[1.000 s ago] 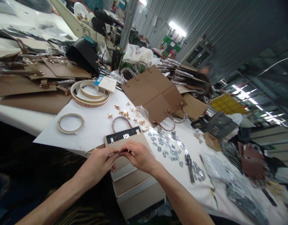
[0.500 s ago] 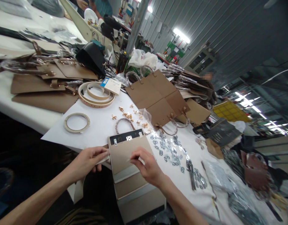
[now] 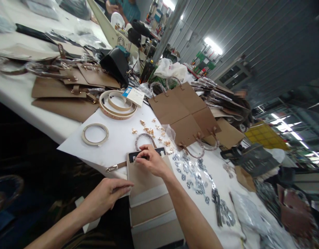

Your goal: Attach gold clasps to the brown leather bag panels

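Observation:
A beige handbag panel with fold lines lies at the table's front edge, partly overhanging it. Its far end carries a black strip and a wrapped loop handle. My right hand is over that strip, fingertips pinched at its left part; whatever they hold is hidden. To the left of the panel, my left hand has thumb and fingers pressed together near the panel's edge, and I cannot make out what is between them. A brown strap with a metal clasp sticks out leftward from the panel.
Gold fittings and grey metal plates lie beyond and right of the panel. A tape roll, coiled bands, pliers and a brown bag panel surround them. Across the table is another person.
My right hand has moved up and left onto the black strip. My left hand has drawn down from the strap, leaving its metal clasp in sight. The view has shifted slightly.

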`<state>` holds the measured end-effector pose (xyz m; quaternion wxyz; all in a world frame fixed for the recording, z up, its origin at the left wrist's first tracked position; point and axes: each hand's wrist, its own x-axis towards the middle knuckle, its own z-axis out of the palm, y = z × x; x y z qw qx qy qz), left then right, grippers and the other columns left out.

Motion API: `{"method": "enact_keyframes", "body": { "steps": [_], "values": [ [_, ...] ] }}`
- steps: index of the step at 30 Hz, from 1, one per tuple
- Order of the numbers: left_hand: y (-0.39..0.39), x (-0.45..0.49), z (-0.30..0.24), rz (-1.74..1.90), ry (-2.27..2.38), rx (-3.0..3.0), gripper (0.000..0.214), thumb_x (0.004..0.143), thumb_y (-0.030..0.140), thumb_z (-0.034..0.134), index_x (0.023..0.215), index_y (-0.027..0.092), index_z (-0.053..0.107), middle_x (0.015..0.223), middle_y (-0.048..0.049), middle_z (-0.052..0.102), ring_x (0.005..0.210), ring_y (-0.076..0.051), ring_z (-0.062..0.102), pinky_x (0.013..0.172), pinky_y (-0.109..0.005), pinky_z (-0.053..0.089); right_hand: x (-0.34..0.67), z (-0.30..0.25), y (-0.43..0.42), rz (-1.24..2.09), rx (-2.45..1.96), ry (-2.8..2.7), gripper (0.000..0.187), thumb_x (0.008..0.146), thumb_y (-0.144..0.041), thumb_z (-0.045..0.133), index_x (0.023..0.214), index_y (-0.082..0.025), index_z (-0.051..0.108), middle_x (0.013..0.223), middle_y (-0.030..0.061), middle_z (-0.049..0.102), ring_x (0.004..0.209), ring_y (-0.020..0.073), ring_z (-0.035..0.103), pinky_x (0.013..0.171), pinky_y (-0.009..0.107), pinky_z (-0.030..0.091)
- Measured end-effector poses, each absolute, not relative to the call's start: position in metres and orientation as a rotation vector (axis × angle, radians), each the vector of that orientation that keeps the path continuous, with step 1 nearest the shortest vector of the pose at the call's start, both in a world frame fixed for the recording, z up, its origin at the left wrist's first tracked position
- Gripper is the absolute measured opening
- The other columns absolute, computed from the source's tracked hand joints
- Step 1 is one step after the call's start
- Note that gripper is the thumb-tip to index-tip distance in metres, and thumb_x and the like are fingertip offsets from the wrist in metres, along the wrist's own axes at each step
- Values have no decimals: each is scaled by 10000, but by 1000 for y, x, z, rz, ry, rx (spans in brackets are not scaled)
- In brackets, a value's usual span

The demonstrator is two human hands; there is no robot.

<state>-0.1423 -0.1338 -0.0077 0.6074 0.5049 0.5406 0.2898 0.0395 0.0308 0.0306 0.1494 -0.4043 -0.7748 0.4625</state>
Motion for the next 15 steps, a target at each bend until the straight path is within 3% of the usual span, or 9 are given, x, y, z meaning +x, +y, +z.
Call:
{"method": "enact_keyframes", "body": {
  "steps": [15],
  "values": [
    [-134, -157, -21, 730, 1280, 1018, 655, 927, 675, 558, 1293, 160, 731, 538, 39, 532, 486, -118, 454, 500, -229, 324, 26, 18, 26, 1108, -1247, -2287, 50, 846, -152, 787, 831, -196, 770, 1227, 69, 572, 1226, 216, 576, 1118, 381, 423]
  ]
}}
